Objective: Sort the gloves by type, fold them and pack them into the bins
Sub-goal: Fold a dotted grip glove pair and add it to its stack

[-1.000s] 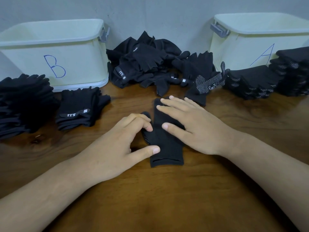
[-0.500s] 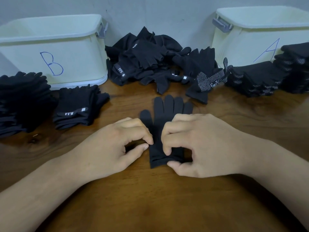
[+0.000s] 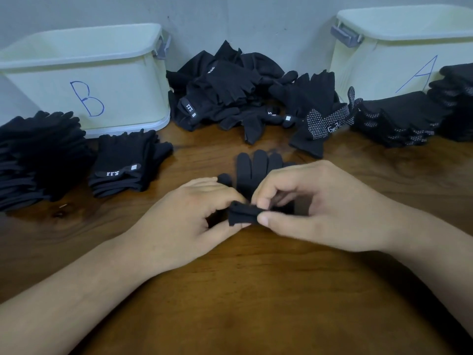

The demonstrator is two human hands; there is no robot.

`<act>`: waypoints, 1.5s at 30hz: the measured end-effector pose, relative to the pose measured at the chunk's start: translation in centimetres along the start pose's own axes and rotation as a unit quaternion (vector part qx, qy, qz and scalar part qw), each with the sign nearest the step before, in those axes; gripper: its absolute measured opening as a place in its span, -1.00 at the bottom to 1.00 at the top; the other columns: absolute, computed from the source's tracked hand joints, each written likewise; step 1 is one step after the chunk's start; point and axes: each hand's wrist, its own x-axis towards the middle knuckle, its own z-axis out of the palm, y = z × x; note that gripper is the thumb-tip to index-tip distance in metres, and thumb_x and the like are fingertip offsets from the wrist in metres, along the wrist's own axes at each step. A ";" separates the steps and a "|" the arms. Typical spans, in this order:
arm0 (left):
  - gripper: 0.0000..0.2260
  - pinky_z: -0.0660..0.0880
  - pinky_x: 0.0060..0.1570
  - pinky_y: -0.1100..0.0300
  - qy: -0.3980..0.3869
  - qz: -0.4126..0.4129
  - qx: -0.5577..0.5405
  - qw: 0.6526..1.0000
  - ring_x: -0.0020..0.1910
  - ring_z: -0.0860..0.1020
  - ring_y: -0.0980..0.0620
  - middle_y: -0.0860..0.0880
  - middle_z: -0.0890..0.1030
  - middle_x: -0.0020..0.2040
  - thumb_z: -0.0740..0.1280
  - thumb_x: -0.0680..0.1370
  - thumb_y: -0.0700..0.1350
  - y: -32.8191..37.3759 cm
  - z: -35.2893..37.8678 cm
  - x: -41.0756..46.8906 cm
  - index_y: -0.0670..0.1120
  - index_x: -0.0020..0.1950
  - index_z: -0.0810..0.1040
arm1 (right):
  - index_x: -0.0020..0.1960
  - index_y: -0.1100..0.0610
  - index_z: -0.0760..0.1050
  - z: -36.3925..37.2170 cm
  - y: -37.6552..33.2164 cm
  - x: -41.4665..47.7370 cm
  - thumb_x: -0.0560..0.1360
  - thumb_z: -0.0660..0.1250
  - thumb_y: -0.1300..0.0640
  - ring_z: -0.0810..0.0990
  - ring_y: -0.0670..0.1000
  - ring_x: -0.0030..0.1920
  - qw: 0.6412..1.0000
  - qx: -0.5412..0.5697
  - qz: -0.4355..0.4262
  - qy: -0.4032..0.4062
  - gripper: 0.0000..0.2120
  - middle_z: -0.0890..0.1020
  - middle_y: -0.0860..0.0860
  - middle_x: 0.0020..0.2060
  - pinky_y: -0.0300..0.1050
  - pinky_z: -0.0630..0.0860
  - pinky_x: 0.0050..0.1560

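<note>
Your glove (image 3: 258,170) at centre is plain black, on a table (image 3: 256,290) of brown wood grain. At 10 o'clock your bin B (image 3: 122,80) is pale cream with its letter in blue, and bin A (image 3: 378,70) at 2 o'clock matches it, each with grey latches (image 3: 345,35). The stack (image 3: 122,162) at 9 o'clock is black with white lettering, the pile (image 3: 230,85) at 12 o'clock is black, and the dotted glove (image 3: 322,121) at 1 o'clock and dotted stacks (image 3: 394,124) at 2 o'clock are black with white dots.
</note>
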 end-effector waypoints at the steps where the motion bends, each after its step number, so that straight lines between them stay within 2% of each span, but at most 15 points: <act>1: -0.77 0.48 0.37 0.00 0.003 -0.019 -0.006 1.000 0.08 0.65 0.17 0.21 0.68 0.03 0.30 0.66 0.19 0.0 -0.2 0.1 0.12 0.15 0.66 | 0.09 0.00 0.67 -1.3 -0.3 -0.2 0.52 0.57 0.02 0.72 -0.07 0.11 0.999 0.039 0.018 -0.022 -0.82 0.73 -0.13 0.03 -0.05 0.65 0.15; 5: -0.67 0.53 0.03 0.16 0.035 -0.055 -0.027 0.997 -0.05 0.63 0.05 0.10 0.64 -0.13 0.25 0.67 0.27 -0.2 0.0 -0.3 0.08 0.05 0.67 | 0.28 -0.17 0.56 -2.8 0.4 -0.2 0.38 0.62 -0.25 0.64 -0.12 0.21 0.993 -0.072 0.040 -0.089 -0.46 0.66 -0.21 0.17 -0.09 0.61 0.14; 9: -0.60 0.48 -0.04 0.27 0.035 -0.071 -0.033 0.996 -0.06 0.62 0.04 0.08 0.63 -0.16 0.22 0.68 0.28 0.3 0.2 -0.4 0.01 0.04 0.66 | 0.09 -0.16 0.58 -1.8 0.9 -0.2 0.49 0.53 -0.25 0.64 -0.07 0.00 0.991 -0.114 0.035 -0.063 -0.71 0.64 -0.17 -0.04 -0.08 0.59 -0.03; 13: -0.66 0.53 0.16 0.17 0.030 -0.078 -0.081 0.993 0.07 0.68 0.15 0.22 0.72 0.01 0.22 0.69 0.25 1.2 0.1 -0.6 0.10 0.24 0.65 | 0.03 -0.07 0.66 -1.4 0.8 -0.3 0.60 0.46 -0.11 0.70 -0.03 -0.13 0.995 -0.064 0.050 -0.061 -0.87 0.71 -0.12 -0.14 0.01 0.61 -0.13; 16: -0.63 0.57 0.19 0.01 0.020 -0.103 -0.134 0.985 0.03 0.72 0.07 0.13 0.75 0.00 0.22 0.68 0.28 1.5 0.2 -0.9 0.10 0.30 0.61 | 0.00 0.03 0.70 -1.4 0.5 -0.5 0.61 0.47 -0.05 0.73 -0.08 -0.13 0.995 -0.033 0.078 -0.048 -0.85 0.74 -0.13 -0.14 -0.14 0.61 -0.12; 20: -0.68 0.63 0.04 -0.18 0.004 -0.141 -0.174 0.975 0.00 0.72 0.03 0.12 0.75 -0.04 0.23 0.68 0.29 1.9 -0.3 -0.8 0.13 0.28 0.54 | -0.01 0.12 0.68 -1.1 1.1 -0.2 0.57 0.45 -0.20 0.75 -0.03 -0.10 0.993 -0.010 0.111 -0.037 -0.64 0.77 -0.01 -0.13 0.10 0.66 0.02; 22: -0.75 0.65 0.03 -0.16 0.002 -0.148 -0.188 0.971 0.00 0.74 0.04 0.25 0.74 0.02 0.28 0.65 0.19 2.1 -0.5 -0.7 0.23 0.31 0.48 | -0.13 0.05 0.63 -1.0 1.4 0.0 0.56 0.46 -0.23 0.72 0.02 -0.21 0.991 -0.012 0.130 -0.016 -0.65 0.74 0.00 -0.25 0.09 0.64 -0.10; 24: -0.74 0.64 0.08 -0.13 0.011 -0.155 -0.177 0.972 0.01 0.73 0.05 0.30 0.72 0.05 0.31 0.65 0.14 2.1 -0.6 -0.5 0.27 0.33 0.44 | -0.14 -0.04 0.63 -0.7 1.4 0.1 0.58 0.46 -0.16 0.71 -0.07 -0.27 0.989 0.018 0.146 -0.014 -0.77 0.74 -0.08 -0.29 -0.08 0.63 -0.20; 26: -0.71 0.63 0.12 -0.08 0.029 -0.167 -0.165 0.972 0.01 0.72 0.09 0.32 0.71 0.07 0.33 0.64 0.12 2.0 -0.3 -0.3 0.29 0.35 0.42 | 0.01 -0.05 0.67 -0.4 1.4 0.2 0.61 0.42 -0.18 0.74 -0.08 -0.19 0.987 0.033 0.157 -0.017 -0.78 0.77 -0.09 -0.21 -0.09 0.67 -0.10; 29: -0.62 0.62 0.12 0.02 0.058 -0.175 -0.151 0.971 0.02 0.70 0.15 0.33 0.71 0.03 0.36 0.64 0.11 2.1 0.1 -0.1 0.30 0.42 0.37 | 0.18 0.00 0.66 0.0 1.6 0.5 0.64 0.36 -0.22 0.78 0.00 -0.01 0.985 0.036 0.168 0.006 -0.68 0.79 -0.04 -0.09 0.16 0.69 0.13; 31: -0.53 0.58 0.13 0.14 0.070 -0.181 -0.145 0.970 0.06 0.66 0.24 0.33 0.71 -0.01 0.38 0.63 0.11 2.1 0.2 0.2 0.30 0.49 0.31 | 0.23 -0.05 0.66 0.1 1.5 0.5 0.68 0.34 -0.12 0.76 -0.12 -0.01 0.983 0.065 0.174 0.016 -0.77 0.79 -0.13 -0.09 0.04 0.69 0.14; 34: -0.43 0.57 0.06 0.21 0.079 -0.199 -0.122 0.969 0.06 0.64 0.26 0.31 0.71 -0.04 0.41 0.62 0.11 1.9 0.5 0.5 0.30 0.55 0.23 | 0.14 -0.05 0.65 0.4 1.3 0.8 0.68 0.34 -0.13 0.74 -0.11 -0.24 0.982 0.026 0.184 0.042 -0.79 0.76 -0.11 -0.26 0.04 0.69 -0.06; 38: -0.47 0.55 -0.16 0.21 0.101 -0.197 -0.067 0.973 -0.13 0.64 0.16 0.19 0.67 -0.04 0.42 0.59 0.15 0.9 1.4 0.5 0.28 0.49 0.25 | 0.00 -0.11 0.54 1.0 1.5 1.4 0.62 0.40 -0.19 0.64 -0.11 -0.41 0.972 -0.064 0.208 0.090 -0.83 0.69 -0.11 -0.39 -0.03 0.61 -0.23; 42: -0.60 0.46 0.37 0.02 0.099 -0.137 0.024 0.985 0.37 0.39 0.20 0.30 0.46 0.28 0.35 0.61 0.17 0.0 1.8 0.4 0.25 0.43 0.40 | 0.21 -0.16 0.37 1.5 2.2 1.4 0.51 0.44 -0.34 0.62 -0.13 -0.31 0.943 -0.188 0.231 0.147 -0.56 0.64 -0.11 -0.35 -0.09 0.57 -0.24; 45: -0.66 0.11 0.62 -0.04 0.049 -0.086 0.104 0.990 0.63 0.14 0.24 0.33 0.37 0.52 0.17 0.72 0.17 -0.3 1.6 0.4 0.24 0.49 0.46 | 0.32 -0.11 0.34 1.6 1.9 1.1 0.51 0.51 -0.17 0.54 -0.16 -0.13 0.941 -0.264 0.120 0.174 -0.49 0.54 -0.21 -0.10 -0.12 0.57 -0.11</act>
